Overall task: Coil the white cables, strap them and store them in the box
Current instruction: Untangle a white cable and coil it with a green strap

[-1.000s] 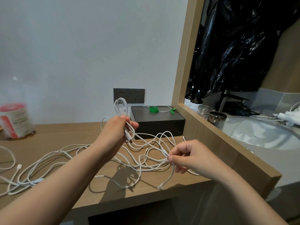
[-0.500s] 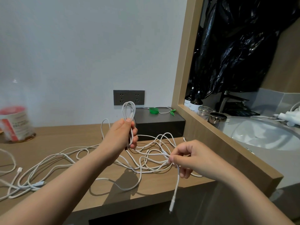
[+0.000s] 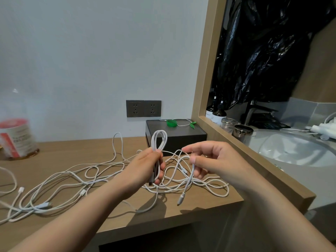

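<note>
My left hand [image 3: 145, 165] grips a folded bundle of white cable [image 3: 159, 140], its loops standing up above my fist. My right hand [image 3: 209, 160] pinches the same cable's free end between thumb and forefinger; the plug [image 3: 181, 200] dangles below it. More loose white cables [image 3: 60, 180] lie tangled across the wooden desk [image 3: 127, 213]. Behind my hands stands the dark grey box [image 3: 177, 136], with a green strap [image 3: 171, 123] and a thin white cable lying on top of it.
A red-and-white jar [image 3: 15, 138] stands at the desk's far left. A double wall socket [image 3: 143, 108] sits above the box. A wooden partition [image 3: 254, 159] borders the desk on the right, with a sink [image 3: 294, 151], bottles and jars beyond.
My right hand has risen and moved left toward my left hand, carrying the cable's free end. The dangling plug has come up over the desk. My left hand keeps its grip on the bundle.
</note>
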### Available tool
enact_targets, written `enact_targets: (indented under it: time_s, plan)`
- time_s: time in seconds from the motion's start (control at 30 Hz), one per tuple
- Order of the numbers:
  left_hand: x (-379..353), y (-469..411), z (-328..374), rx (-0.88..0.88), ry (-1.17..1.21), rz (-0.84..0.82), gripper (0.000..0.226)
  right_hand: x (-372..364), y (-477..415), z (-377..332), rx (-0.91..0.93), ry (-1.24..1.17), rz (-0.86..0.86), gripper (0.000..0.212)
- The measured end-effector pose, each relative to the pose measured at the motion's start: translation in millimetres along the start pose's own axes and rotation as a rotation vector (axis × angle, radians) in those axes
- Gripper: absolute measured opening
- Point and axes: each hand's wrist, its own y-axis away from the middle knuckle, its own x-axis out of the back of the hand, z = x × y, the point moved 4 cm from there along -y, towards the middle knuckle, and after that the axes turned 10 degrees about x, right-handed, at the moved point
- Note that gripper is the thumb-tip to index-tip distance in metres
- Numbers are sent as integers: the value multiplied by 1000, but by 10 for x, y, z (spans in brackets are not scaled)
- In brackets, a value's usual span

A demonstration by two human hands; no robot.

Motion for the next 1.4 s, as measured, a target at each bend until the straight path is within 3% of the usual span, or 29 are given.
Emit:
enact_targets:
  time_s: [0.27,0.47,0.67,0.9,1.23,1.4]
  plan:
    - [33,11,-44,44,89,-2,25,16,-54,48,-83,49,-77,23]
    - [123,46,-1,0,-57,70,31,40,-81,86,-130,298,-124,10]
    - [140,60,34,-51,-140,103,30,51,-67,112,-128,454,-186,13]
    - [138,32,5,-53,-182,104,27,136,-66,98,-95,214,-205,18]
    - [23,-29,-83,31,-10,-169,26,91,-148,91,-31,-146,0,20]
    - [-30,44,-60,13,-59,-250,20,29,-233,89,-60,-241,60,19]
